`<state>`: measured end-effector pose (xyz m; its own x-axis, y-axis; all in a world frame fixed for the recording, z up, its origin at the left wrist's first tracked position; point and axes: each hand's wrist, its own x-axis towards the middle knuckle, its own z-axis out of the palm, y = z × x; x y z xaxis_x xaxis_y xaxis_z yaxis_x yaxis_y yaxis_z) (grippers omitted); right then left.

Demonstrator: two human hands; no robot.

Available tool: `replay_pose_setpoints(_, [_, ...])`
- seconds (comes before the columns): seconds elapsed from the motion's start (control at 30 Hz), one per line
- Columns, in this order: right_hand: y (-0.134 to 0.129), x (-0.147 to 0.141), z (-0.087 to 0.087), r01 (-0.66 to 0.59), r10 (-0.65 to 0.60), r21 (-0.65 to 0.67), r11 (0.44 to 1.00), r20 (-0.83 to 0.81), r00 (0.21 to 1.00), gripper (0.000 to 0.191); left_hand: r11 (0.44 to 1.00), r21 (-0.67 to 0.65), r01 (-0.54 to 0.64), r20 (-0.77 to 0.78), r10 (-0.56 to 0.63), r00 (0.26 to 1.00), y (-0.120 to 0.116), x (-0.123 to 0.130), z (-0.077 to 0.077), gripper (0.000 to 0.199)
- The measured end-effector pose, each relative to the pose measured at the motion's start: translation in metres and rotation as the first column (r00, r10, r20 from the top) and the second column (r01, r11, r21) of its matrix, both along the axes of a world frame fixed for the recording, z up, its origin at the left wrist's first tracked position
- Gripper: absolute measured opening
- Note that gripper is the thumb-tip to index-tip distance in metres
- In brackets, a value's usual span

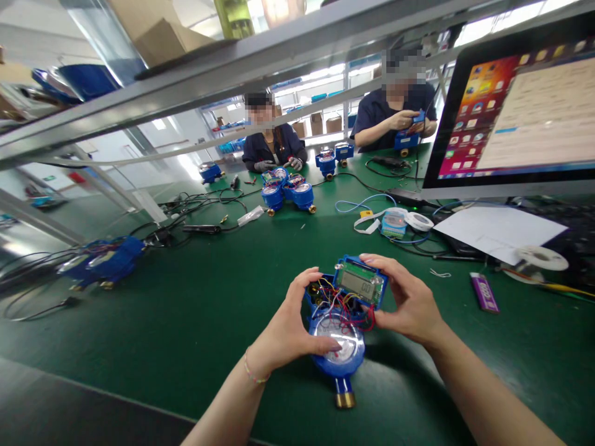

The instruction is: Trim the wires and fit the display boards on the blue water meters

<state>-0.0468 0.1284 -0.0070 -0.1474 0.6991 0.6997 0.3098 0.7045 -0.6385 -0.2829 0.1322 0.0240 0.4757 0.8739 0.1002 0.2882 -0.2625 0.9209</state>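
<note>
A blue water meter (338, 353) with a round clear dial and a brass threaded end rests on the green table in front of me. My left hand (290, 322) grips its body from the left, thumb across the dial. On the right, my right hand (409, 297) holds the display module (359, 282), a green circuit board with a small LCD in a blue housing, tilted up beside the meter. Red, yellow and white wires (344, 306) run between the module and the meter's open compartment. Fingertips behind the module are partly hidden.
Several blue meters (290, 192) stand farther back, others (105, 260) at left among black cables. A monitor (515, 118), white paper (499, 229), purple packet (484, 292) and small blue-green terminal box (394, 223) lie right. Two co-workers sit opposite; a metal shelf beam (195, 80) crosses above.
</note>
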Motion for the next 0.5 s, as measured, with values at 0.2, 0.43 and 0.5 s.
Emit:
replay_pose_setpoints(0.2, [0.017,-0.01,0.007,0.164,-0.236,0.455,0.875,0.105,0.966,0.051,0.993,-0.075,0.097,0.194,-0.081,0.978,0.036,-0.002,0.004,0.056])
replay_pose_setpoints(0.43, [0.037,-0.024,-0.01,0.213,-0.198,0.316,0.924,-0.079,0.977,0.052,0.993,-0.097,-0.074,0.305,0.1,0.947,0.038,0.026,0.006,0.073])
replay_pose_setpoints(0.5, [0.036,-0.024,-0.008,0.209,-0.195,0.331,0.92,-0.076,0.978,0.051,0.985,-0.103,-0.137,0.28,0.161,0.946,0.031,0.036,0.001,0.074])
